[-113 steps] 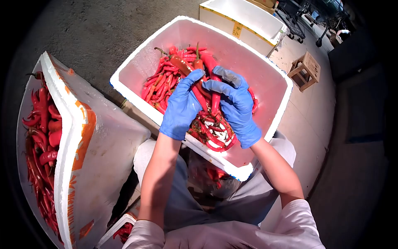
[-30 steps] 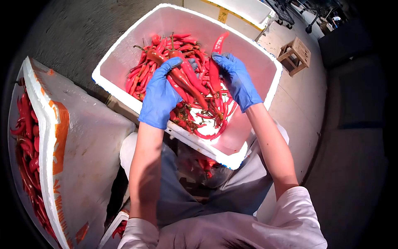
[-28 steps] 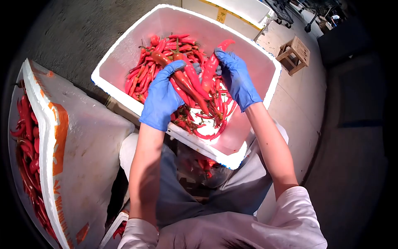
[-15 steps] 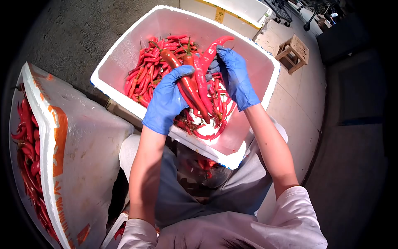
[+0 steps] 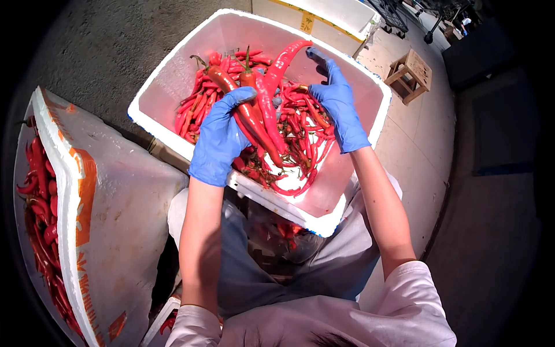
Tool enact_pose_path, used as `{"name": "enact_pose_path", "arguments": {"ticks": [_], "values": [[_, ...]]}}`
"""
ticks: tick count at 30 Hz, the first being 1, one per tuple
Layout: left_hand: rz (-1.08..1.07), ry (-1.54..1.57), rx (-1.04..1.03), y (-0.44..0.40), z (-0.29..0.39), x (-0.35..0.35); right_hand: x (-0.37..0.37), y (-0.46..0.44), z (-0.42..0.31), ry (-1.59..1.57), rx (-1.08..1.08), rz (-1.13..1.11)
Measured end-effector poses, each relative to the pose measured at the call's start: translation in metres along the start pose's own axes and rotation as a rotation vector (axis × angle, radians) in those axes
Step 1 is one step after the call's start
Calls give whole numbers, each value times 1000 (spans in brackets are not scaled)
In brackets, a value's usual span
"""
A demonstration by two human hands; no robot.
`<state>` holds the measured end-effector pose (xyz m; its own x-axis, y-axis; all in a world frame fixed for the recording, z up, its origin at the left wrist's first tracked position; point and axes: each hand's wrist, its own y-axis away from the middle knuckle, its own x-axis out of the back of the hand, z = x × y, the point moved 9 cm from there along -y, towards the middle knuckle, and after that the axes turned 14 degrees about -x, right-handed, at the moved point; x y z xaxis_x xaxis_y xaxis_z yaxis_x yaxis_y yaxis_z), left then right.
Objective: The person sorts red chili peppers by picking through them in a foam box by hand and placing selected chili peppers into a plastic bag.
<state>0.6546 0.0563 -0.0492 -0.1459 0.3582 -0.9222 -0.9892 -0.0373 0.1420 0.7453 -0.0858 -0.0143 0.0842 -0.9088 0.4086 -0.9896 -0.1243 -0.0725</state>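
Observation:
My left hand (image 5: 222,136), in a blue glove, is closed around a few large red chili peppers (image 5: 267,107) with green stems, held above the foam box (image 5: 347,168). One of them curves up toward the box's far rim. My right hand (image 5: 338,101), gloved in blue too, hovers over the right part of the box. Its fingers are spread, and no pepper shows in its grip. Many smaller red peppers (image 5: 303,124) lie beneath both hands on the box floor. My left fingers are partly hidden behind the bunch.
At the left a tilted foam box (image 5: 127,196) holds more red peppers (image 5: 40,202). A bag with peppers (image 5: 289,237) sits between my legs. Another white box (image 5: 329,29) stands beyond, and a small wooden stool (image 5: 410,75) is at right.
My left hand has shifted slightly left and down with the peppers. My right hand has come away from the curved pepper, and its fingers have spread.

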Motion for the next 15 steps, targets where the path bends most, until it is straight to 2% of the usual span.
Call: {"name": "enact_pose_path", "arguments": {"ticks": [1,3,4,6,7,8,10,11,12,14,15], "values": [[16,-19,-2,0,0,3,0,1,-2,1,0,1],[33,-38,-5,0,1,8,19,14,-36,155,290,263],[19,-57,26,0,-1,10,21,15,-44,154,291,262],[5,-77,58,2,-3,8,5,34,-78,567,639,243],[9,-80,77,4,-6,6,-2,27,-66,581,626,100],[14,-83,98,6,-8,5,2,20,-53,580,623,102],[21,-80,142,8,-12,5,-3,0,-22,203,268,-266],[29,-74,181,9,-15,6,5,1,-32,235,429,-145],[29,-74,181,9,-15,5,2,5,-37,235,429,-145],[-48,-21,173,9,-14,-6,5,30,-60,363,650,63],[-45,-22,173,8,-12,-3,7,29,-57,360,648,61]]}}
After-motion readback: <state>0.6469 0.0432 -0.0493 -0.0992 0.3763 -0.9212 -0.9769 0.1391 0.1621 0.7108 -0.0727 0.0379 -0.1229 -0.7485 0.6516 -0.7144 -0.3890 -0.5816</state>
